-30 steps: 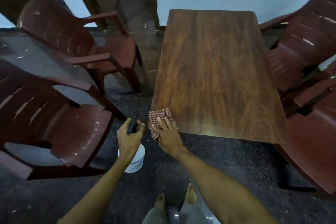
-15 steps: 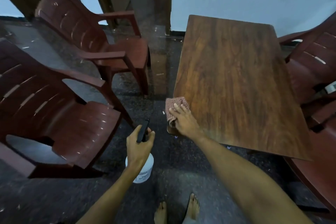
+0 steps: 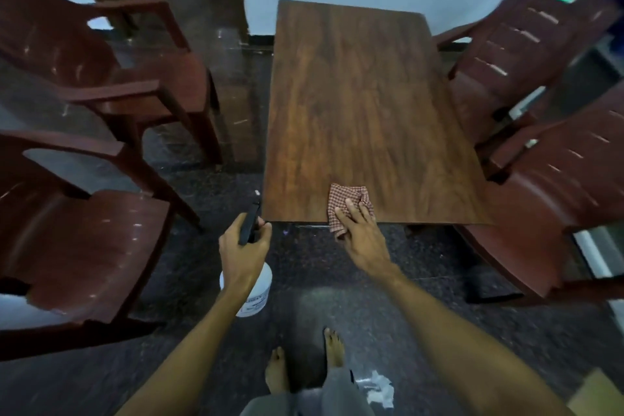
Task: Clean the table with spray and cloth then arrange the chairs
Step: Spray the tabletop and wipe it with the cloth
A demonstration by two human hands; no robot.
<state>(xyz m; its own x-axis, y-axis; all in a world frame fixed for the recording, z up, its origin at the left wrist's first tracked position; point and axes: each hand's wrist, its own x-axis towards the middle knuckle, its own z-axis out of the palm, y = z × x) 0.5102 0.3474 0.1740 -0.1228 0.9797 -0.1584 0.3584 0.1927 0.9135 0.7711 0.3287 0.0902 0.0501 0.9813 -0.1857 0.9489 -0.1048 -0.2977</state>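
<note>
Wiping looks to be in hand and not finished. The right hand [image 3: 363, 233] presses flat, fingers straight, on the checked cloth [image 3: 347, 197] at the near edge of the table [image 3: 354, 94], with one corner of the cloth hanging over. The left hand [image 3: 241, 253] grips the spray bottle [image 3: 255, 290] just off the near left corner. The near left chair [image 3: 84, 240] stands well apart from the table, so arranging seems left to do. Whether the top is wet cannot be told. The bottle's label is unreadable, and the right-side chairs [image 3: 540, 213] are blurred and cut off.
</note>
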